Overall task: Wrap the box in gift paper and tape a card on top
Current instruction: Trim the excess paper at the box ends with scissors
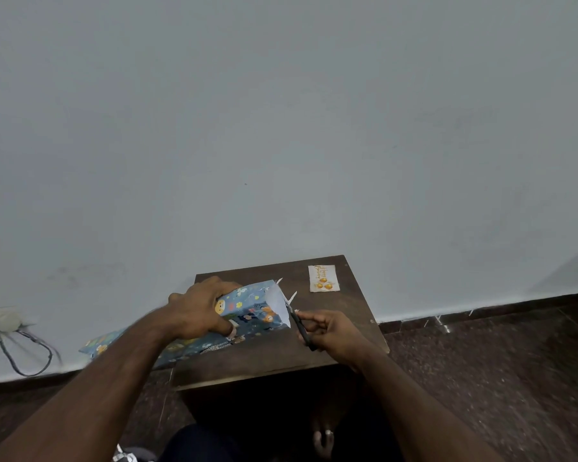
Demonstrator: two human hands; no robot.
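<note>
A small dark wooden counter (314, 358) stands against a pale grey wall (281, 128), with dark speckled floor (498, 378) on both sides. At the far right corner of the counter lies the card (324, 278), pale with gold lettering and three orange shapes, well apart from my hands. On the wall at the left a socket (0, 320) has a dark cable (27, 358) looping down from it. Nothing lies between my hands and the card.

My left hand (201, 308) reaches in from the near left, palm down, fingers curled over the top of the box (247, 311) in blue cartoon-printed gift paper (131, 345), gripping it. My right hand (334, 331) comes in from the near right, its grip closed around black scissors (301, 328), whose tips point up toward the far left, at the paper's open white end.

The box sits at the middle left of the counter, its long axis running left to right, slightly toward the far right. The loose paper trails off the counter's left edge.
</note>
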